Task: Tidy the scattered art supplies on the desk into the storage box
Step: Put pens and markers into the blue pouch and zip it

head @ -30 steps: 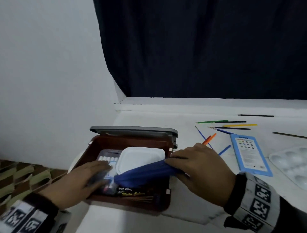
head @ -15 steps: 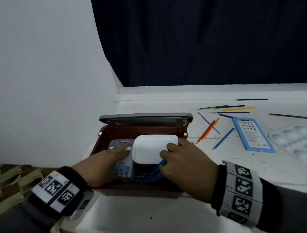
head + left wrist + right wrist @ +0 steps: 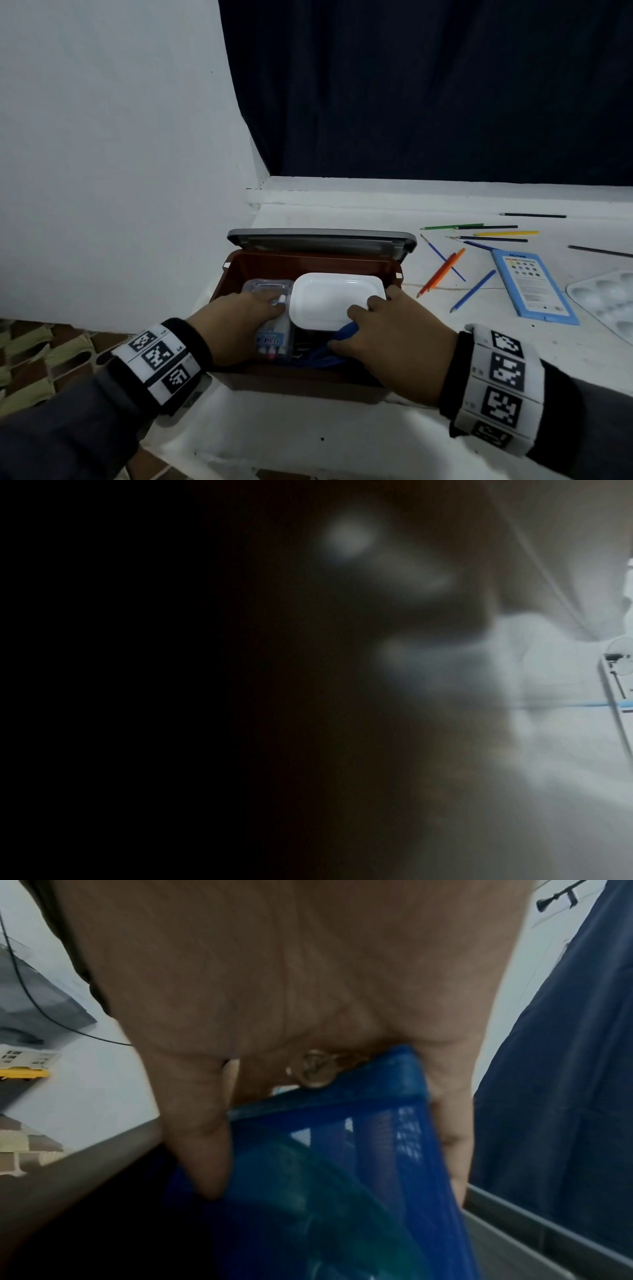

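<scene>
The brown storage box [image 3: 308, 260] stands on the white desk with its grey lid [image 3: 322, 240] hinged back. Inside lie a white plastic container [image 3: 332, 301], a clear pack of pens [image 3: 274, 339] and a blue mesh pouch [image 3: 342, 334]. My left hand [image 3: 260, 303] rests fingers-down on the pen pack at the box's left side. At the box's front right my right hand [image 3: 370, 317] grips the pouch. In the right wrist view the thumb and fingers [image 3: 202, 1139] pinch the pouch [image 3: 342, 1177] from both sides. The left wrist view is dark and blurred.
To the right of the box lie orange pencils [image 3: 442, 274], blue brushes [image 3: 474, 291], several more pencils [image 3: 503, 233], a blue colour card [image 3: 531, 284] and a white palette [image 3: 609, 301]. The desk's left edge drops to a tiled floor [image 3: 34, 359]. A dark curtain hangs behind.
The blue pouch, earlier lying across the top of the box's contents, now sits lower at the front, partly under the white container. My right hand followed it into the box.
</scene>
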`<state>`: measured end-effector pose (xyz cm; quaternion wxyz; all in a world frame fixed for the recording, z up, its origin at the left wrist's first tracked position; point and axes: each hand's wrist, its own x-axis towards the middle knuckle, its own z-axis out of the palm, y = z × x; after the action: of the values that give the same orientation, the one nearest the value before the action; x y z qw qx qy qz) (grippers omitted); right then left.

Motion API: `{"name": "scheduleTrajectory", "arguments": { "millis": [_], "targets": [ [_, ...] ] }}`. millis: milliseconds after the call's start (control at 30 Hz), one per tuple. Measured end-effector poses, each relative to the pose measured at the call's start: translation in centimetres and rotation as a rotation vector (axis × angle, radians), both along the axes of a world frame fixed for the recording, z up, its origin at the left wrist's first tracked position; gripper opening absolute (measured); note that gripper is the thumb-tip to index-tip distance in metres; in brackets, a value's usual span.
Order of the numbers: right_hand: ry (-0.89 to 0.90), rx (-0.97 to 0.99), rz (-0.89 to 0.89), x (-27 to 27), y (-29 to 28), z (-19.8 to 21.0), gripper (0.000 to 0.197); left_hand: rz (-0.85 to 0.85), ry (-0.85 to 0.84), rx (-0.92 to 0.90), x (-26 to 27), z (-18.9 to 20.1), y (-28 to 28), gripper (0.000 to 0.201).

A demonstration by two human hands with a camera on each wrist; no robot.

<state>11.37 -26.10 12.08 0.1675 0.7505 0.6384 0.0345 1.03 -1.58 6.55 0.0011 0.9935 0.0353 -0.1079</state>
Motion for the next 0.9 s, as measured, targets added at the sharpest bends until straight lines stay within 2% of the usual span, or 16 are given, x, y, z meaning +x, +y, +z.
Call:
{"name": "scheduleTrajectory", "arguments": {
  "millis": [233,333,400,567,767,900],
  "targets": [
    [0.092,-0.012,-0.017,0.0,-0.6,0.5,0.038,-0.002,0.003,-0.138,-0.6,0.5,1.0,0.063],
    [0.257,0.016,-0.012,0.4,-1.0,1.2,0.038,0.039,-0.016,-0.203,-1.2,0.6,1.2,0.07],
    [0.335,0.037,-0.024,0.5,-1.2,1.8,0.038,0.052,-0.055,-0.262,-1.8,0.8,1.1,0.064],
    [0.384,0.069,-0.04,0.2,-0.2,0.9,0.035,0.004,-0.184,-0.344,-2.7,2.0,0.8,0.035],
    [0.417,0.142,-0.036,1.3,1.7,-2.0,0.031,-0.061,-0.256,-0.372,-3.1,1.5,0.6,0.038],
    [0.299,0.107,-0.024,1.9,2.4,-2.8,0.027,-0.042,-0.256,-0.358,-3.2,1.8,0.2,0.042]
  ]
}}
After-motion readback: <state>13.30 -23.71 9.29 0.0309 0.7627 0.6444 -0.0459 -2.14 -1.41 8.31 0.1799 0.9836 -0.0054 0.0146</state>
